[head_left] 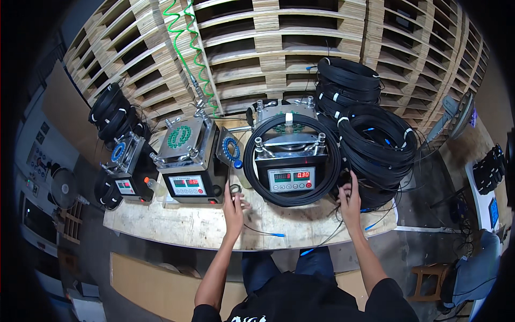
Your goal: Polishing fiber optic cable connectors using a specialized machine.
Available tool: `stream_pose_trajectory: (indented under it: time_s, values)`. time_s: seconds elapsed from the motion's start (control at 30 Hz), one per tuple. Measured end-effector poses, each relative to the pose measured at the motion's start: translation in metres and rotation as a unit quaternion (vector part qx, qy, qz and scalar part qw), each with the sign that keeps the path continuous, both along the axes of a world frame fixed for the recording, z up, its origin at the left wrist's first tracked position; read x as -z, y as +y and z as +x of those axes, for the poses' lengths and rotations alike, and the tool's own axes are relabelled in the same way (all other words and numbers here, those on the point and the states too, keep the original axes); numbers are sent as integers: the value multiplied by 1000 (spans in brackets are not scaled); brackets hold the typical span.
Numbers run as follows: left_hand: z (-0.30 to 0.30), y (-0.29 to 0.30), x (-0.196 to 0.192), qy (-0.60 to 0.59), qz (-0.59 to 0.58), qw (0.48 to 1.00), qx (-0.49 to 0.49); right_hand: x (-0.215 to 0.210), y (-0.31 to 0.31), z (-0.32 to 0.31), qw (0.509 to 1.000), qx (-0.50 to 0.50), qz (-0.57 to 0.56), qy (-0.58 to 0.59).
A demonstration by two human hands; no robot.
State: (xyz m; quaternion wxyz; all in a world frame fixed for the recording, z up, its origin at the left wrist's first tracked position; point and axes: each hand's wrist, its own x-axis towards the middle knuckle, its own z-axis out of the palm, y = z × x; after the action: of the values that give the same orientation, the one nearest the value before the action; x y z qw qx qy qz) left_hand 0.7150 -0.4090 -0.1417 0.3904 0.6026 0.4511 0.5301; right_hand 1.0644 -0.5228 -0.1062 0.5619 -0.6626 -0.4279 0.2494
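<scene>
- Black cable coil (pixel 248 161) sits between my two grips, ringed around the front of a machine (pixel 292 185); a white tie (pixel 289 118) marks its top.
- Far left of my left grip, other black coils (pixel 109 110) are piled behind a small machine (pixel 124 185).
- Nearer my left grip, an orange-capped bottle (pixel 156 186) stands beside a second machine (pixel 186 185), whose metal top bears a ring of green pieces (pixel 179 137).
- My left grip (pixel 233 209) is wide, fingers parted, above the worktop (pixel 171 225), between that second machine and the coil.
- Just right of it and lower, a thin cable ends in a blue tip (pixel 277 235).
- Left of my right grip and lower, another cable slants to its own blue tip (pixel 307 252).
- My right grip (pixel 350 204) is half curled by the coil's right edge, near dark cables; I cannot tell whether it pinches one.
- Behind and right of that grip rises a stack of coils (pixel 378 134).
</scene>
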Motion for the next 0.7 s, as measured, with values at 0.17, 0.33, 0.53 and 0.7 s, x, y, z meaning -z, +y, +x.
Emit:
stream_pose_trajectory:
  time_s: [0.17, 0.33, 0.53, 0.7]
  values:
    - [-22, -49, -1, 73, 37, 994, -66, 20, -44, 16, 991, -44, 12, -123]
    - [-57, -65, -18, 251, 95, 963, 4, 9, -70, 39, 931, -170, -42, -321]
    - [-96, -57, -37, 528, 268, 794, 140, -6, -77, 57, 759, -196, -97, -613]
    - [-99, -57, -83, 675, 411, 580, 196, -66, -67, 33, 625, -287, 28, -726]
